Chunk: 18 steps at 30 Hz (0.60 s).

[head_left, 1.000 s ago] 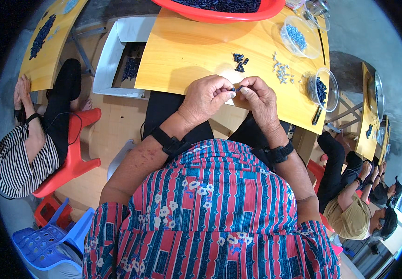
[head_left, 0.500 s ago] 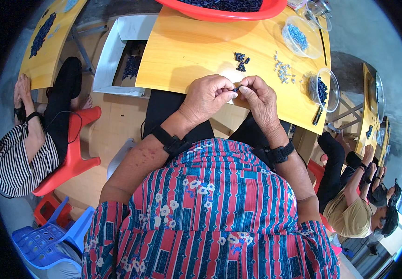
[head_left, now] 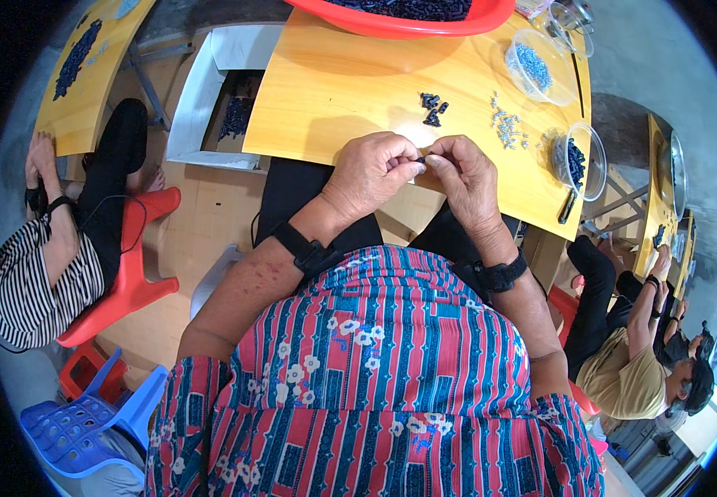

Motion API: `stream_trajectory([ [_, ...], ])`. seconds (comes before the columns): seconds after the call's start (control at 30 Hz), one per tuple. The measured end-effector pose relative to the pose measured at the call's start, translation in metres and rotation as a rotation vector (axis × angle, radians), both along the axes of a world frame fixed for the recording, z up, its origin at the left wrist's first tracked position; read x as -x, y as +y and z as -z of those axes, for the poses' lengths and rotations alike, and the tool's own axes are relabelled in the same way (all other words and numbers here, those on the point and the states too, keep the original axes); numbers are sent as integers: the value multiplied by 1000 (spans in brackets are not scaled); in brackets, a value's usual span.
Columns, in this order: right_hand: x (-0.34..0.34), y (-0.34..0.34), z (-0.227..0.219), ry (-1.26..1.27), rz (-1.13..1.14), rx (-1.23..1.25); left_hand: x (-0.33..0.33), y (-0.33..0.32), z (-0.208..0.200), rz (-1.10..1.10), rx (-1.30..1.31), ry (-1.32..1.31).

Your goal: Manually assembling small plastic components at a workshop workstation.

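Note:
At the table's front edge my left hand and my right hand meet, both pinching with thumb and forefinger. Between the fingertips is a small dark plastic part, mostly covered by the fingers. Just beyond the hands a little group of similar dark parts lies on the yellow wooden table. To its right are scattered small silvery pieces. A clear round tub with dark parts in it stands near the right edge, and a dark slim tool lies in front of it.
A red basin heaped with dark parts stands at the far edge. A clear bowl of small bluish pieces is at far right. An open white box adjoins the table's left. Co-workers sit at tables on both sides; a blue chair is lower left.
My hands stay together at nearly the same spot, with slightly shifted fingertips. A co-worker on the right has moved a hand up toward their table. The whole view has shifted a little.

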State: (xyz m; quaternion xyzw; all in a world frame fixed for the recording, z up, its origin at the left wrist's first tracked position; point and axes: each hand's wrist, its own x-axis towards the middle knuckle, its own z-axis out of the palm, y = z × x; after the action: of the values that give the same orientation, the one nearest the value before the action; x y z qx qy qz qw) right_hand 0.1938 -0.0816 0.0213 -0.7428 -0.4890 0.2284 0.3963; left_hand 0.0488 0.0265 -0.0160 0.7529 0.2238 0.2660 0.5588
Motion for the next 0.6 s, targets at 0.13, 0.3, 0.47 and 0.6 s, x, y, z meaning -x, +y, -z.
stream_trajectory([
  [0.13,4,2,-8,-220,-60,-37,-1,-1,0,-15,-31,-8],
  [0.3,7,0,-8,-418,-100,-120,-2,-1,1,-25,-56,-16],
  [0.47,10,-2,-6,-545,-151,-195,-1,-2,1,-53,-42,-38],
  [0.6,16,-6,-5,-624,-166,-204,0,-2,3,-62,-79,-55],
])
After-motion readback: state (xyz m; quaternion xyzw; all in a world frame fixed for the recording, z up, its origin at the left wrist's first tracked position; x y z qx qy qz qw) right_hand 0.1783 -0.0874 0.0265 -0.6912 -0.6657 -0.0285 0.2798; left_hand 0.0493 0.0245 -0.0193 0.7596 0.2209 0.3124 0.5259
